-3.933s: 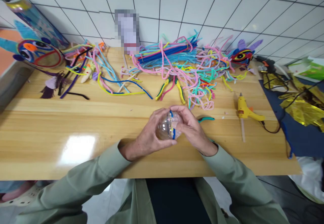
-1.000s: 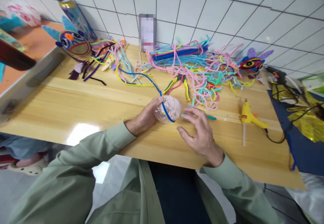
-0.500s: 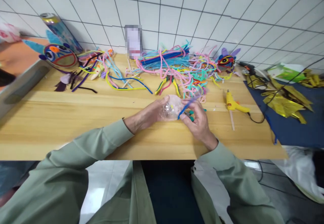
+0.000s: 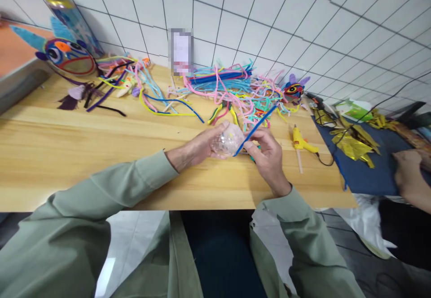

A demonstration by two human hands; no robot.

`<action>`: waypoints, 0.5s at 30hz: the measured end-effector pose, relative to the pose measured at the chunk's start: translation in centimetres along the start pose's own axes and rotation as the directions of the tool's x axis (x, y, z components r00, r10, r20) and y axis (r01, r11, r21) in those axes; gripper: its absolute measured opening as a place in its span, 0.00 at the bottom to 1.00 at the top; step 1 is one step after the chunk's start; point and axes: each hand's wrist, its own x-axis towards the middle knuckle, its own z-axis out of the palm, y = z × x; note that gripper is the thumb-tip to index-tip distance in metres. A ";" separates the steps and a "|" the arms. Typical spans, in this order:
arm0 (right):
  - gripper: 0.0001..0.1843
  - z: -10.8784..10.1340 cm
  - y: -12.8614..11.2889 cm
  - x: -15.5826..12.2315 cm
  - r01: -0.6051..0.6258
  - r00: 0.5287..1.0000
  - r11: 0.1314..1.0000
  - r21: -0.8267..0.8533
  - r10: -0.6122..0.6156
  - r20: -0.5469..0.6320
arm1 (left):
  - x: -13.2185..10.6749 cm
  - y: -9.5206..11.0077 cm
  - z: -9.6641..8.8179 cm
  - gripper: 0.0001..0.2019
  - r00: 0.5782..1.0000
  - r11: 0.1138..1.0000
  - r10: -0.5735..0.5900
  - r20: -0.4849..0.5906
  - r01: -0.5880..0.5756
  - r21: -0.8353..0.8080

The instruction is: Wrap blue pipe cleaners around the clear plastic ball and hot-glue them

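Clear ball (image 4: 230, 140) sits gripped in left hand (image 4: 198, 147) above table (image 4: 67, 154) near edge, right hand (image 4: 266, 156) pinching blue pipe cleaner (image 4: 256, 126), free end unwrapped, wrapping judged incomplete.

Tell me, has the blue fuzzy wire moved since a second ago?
Yes. The blue pipe cleaner, then wrapped around the clear ball, now sticks out straight from it, pinched by the right hand, its free end slanting toward the pipe cleaner pile.
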 end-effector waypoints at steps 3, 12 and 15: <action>0.11 0.5 -0.2 0.1 -0.061 0.998 0.997 0.040 0.061 0.006 | 0.2 -0.4 -0.2 0.35 0.999 0.999 0.007 0.031 -0.009 0.053; 0.19 0.1 -0.4 1.5 -0.137 0.984 0.982 0.129 0.120 0.132 | 0.8 -0.8 -0.7 0.39 0.997 0.984 -0.062 0.052 0.052 0.171; 0.19 0.3 -0.6 1.8 -0.193 0.969 0.967 0.166 0.161 0.185 | 0.5 -0.7 -0.8 0.36 0.991 0.982 -0.098 0.096 0.080 0.174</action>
